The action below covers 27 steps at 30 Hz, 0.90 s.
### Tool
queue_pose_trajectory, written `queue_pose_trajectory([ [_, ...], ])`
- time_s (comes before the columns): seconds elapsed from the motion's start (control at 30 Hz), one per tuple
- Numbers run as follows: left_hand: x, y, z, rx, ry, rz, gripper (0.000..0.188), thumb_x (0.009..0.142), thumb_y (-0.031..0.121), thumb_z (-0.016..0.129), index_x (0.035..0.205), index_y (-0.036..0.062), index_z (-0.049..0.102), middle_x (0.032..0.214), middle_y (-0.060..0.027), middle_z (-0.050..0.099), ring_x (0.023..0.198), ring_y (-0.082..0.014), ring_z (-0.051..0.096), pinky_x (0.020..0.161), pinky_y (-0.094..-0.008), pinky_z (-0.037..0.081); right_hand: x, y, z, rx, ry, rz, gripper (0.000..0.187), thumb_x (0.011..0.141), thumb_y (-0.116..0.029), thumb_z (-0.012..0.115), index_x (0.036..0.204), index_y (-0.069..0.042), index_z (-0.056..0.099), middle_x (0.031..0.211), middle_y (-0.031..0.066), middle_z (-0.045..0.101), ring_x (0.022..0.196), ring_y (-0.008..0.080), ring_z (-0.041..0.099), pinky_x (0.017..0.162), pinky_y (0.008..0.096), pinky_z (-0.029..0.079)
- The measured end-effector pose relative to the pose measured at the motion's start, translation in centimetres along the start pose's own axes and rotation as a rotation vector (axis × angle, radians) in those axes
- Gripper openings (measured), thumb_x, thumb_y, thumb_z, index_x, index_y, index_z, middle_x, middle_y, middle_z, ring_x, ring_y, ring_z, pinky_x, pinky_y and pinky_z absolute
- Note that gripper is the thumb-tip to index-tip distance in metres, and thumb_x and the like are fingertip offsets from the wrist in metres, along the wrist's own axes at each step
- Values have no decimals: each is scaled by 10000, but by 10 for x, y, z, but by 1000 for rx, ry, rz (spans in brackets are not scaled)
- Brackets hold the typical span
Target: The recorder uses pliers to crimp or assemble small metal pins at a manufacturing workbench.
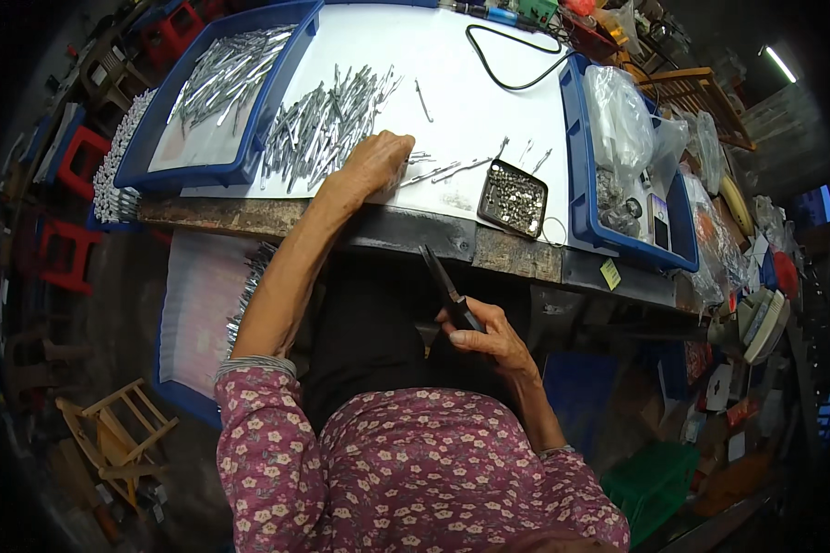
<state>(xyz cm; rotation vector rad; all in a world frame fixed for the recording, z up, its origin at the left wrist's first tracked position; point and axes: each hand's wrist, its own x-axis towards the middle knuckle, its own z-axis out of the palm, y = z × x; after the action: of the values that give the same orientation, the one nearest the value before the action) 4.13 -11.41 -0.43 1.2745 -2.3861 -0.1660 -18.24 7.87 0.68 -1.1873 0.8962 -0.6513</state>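
Note:
My left hand [378, 164] rests on the white tabletop with its fingers curled closed; whatever they may hold is hidden. Right beside it lies a large pile of thin silvery metal strips [318, 129]. A few more loose strips [443, 172] stretch from its fingers toward a small dark square tray [514, 198] of tiny metal parts. Below the table edge, over my lap, my right hand [491, 336] is closed round dark long-nosed pliers [450, 293]. Their tip points up and to the left, toward the table edge.
At the table's left stands a blue tray [258, 152] of metal strips. A blue bin [576, 157] with plastic bags and a phone [658, 221] is at the right. A black cable [498, 78] loops at the back. Below the table's left is another tray [189, 313].

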Motion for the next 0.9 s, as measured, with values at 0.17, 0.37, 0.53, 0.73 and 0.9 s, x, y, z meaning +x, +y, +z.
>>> queue_pose_trajectory([
  [0.17,7,2,-12,-92,-181,-78,131,683,-32,610,755,-39,500,656,-184,551,643,-296,555,587,-397,425,-3,-6,-2,-25,8,18,411,692,-323,650,945,-11,563,667,-10,491,525,39,398,470,213,294],
  [0.37,-8,15,-27,-331,-6,-189,60,738,-11,582,788,-25,551,590,-76,527,484,-132,481,426,-298,376,0,-15,-5,-56,62,-37,411,681,-307,663,958,-21,562,716,-5,505,607,56,450,548,208,352],
  [0.53,-28,53,-38,-1078,178,-475,113,757,110,602,785,1,606,560,-32,536,466,-81,465,392,-208,346,2,-23,-2,-290,263,-138,364,716,-218,694,965,-14,524,726,15,480,632,108,449,573,250,373],
  [0.73,-60,87,-25,-1927,200,-562,162,813,54,600,918,-66,566,777,-93,592,498,-32,409,393,-153,290,18,-19,2,-851,558,-586,419,671,-80,708,1021,-2,490,782,83,499,659,203,496,612,295,412],
  [0.9,-71,98,-21,-2142,165,-575,188,844,37,555,995,-75,535,746,-50,560,497,-26,383,394,-153,276,20,-14,3,-1058,600,-682,447,657,-56,708,1028,22,469,783,149,489,666,307,512,587,351,417],
])
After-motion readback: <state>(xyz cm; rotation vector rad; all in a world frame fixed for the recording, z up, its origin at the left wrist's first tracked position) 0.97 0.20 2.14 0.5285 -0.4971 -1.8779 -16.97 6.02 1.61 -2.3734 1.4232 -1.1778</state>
